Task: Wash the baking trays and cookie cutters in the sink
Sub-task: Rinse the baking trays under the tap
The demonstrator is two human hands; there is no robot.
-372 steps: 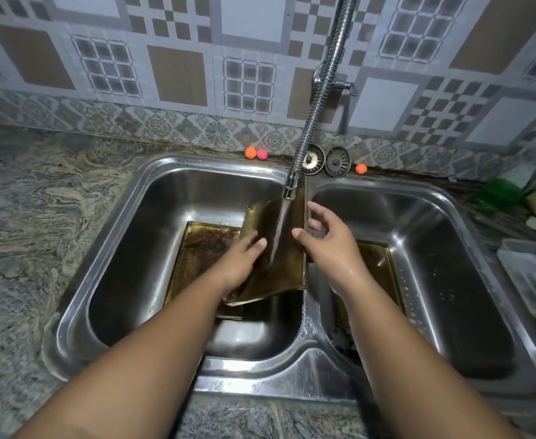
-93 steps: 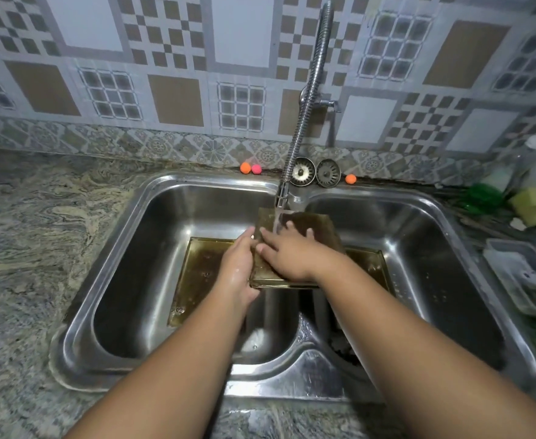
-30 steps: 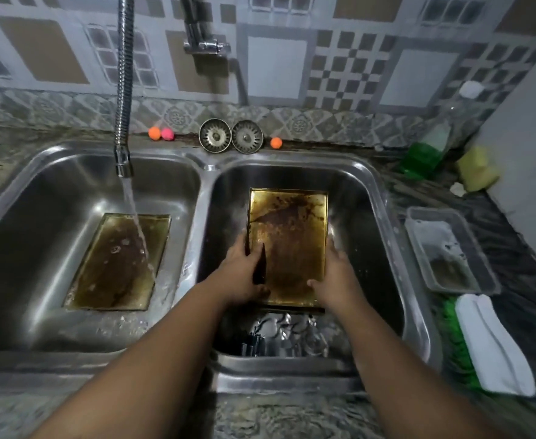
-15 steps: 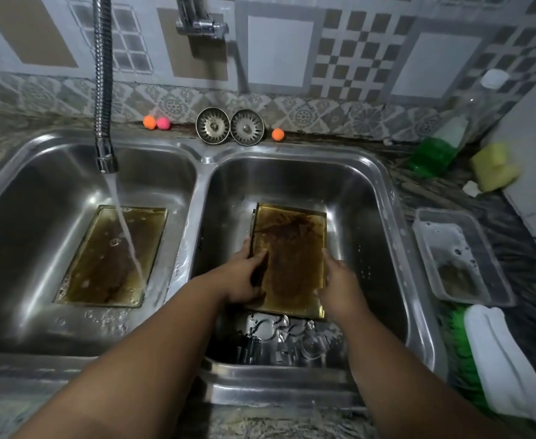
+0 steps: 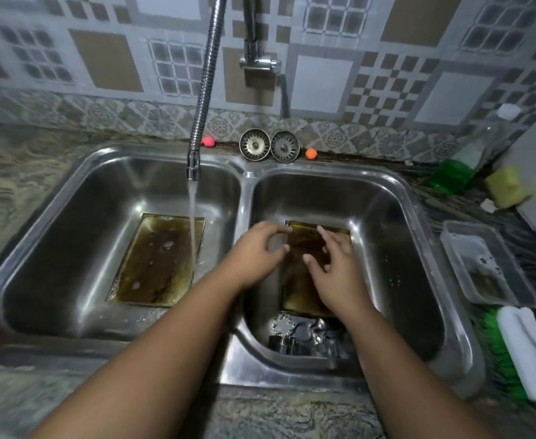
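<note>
A greasy brown baking tray [image 5: 298,280] lies flat in the right basin of the steel double sink [image 5: 244,182]. My left hand [image 5: 257,255] hovers at the tray's left edge with loosely curled fingers and holds nothing. My right hand [image 5: 333,264] is spread over the tray's middle with relaxed fingers. Several metal cookie cutters [image 5: 298,335] lie in the same basin, just in front of the tray. A second dirty tray [image 5: 157,261] sits in the left basin under the running water [image 5: 192,217].
The flexible tap hose [image 5: 201,90] hangs over the left basin. Two sink strainers [image 5: 269,147] and small coloured balls [image 5: 311,153] sit on the back rim. On the right counter are a green bottle [image 5: 450,175], yellow sponge [image 5: 507,191], clear plastic container [image 5: 485,264], white cloth [image 5: 532,353] and green brush [image 5: 494,343].
The tray that both hands gripped and tilted in the right basin now lies flat there. Both hands have let go of it and lifted above it.
</note>
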